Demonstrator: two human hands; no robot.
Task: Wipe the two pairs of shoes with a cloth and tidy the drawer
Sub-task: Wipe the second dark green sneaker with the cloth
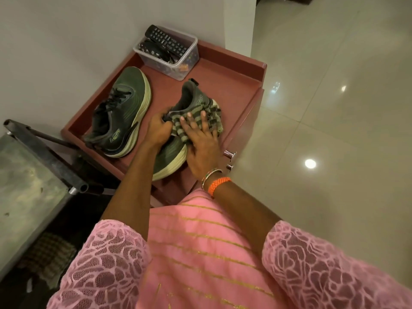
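- On the red table (231,85), my left hand (159,130) grips a shoe (178,130).
- My right hand (204,152) presses the striped cloth (196,123) flat on that shoe.
- Its twin shoe (120,110) lies just beside, by a box (189,56).

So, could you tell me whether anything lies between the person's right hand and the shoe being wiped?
Yes: the striped cloth lies between the right hand and the nearer shoe, pressed on its upper by straight fingers. That is meant for wiping. The left hand grips the shoe directly at its opening.
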